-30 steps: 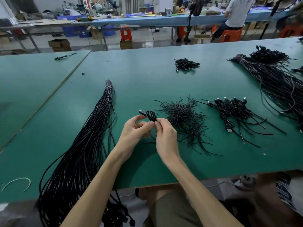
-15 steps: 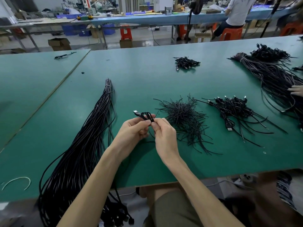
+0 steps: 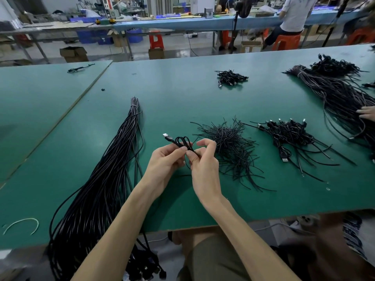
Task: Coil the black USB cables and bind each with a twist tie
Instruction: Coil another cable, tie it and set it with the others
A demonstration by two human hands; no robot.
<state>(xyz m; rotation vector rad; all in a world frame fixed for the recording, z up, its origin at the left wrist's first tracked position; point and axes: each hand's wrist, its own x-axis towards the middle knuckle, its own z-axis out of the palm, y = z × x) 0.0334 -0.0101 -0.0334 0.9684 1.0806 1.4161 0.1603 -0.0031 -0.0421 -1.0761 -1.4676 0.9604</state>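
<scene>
Holds a small coiled cable (image 3: 182, 141) up between both hands, over the green table (image 3: 182, 94). Pinches the coil's waist with the left hand (image 3: 165, 160), thumb and forefinger curled onto it, other fingers folded beneath. Pinches the same spot with the right hand (image 3: 204, 159), thumb and forefinger tips closed on it right against the left fingertips, other fingers arched loosely above. Just above the fingertips, the coil's loops, with the USB plug (image 3: 166, 136) poking out to the upper left. By the right forefinger, a thin black strand sticking out; cannot tell whether it is a twist tie. Just right of the right hand, a heap of twist ties (image 3: 229, 147) on the table. Farther right, a pile of bound cables (image 3: 290, 132). Left of the left hand, a long bundle of straight cables (image 3: 113, 169), running alongside the left forearm and off the near table edge. Well beyond both hands, a smaller pile of coils (image 3: 231, 77).
</scene>
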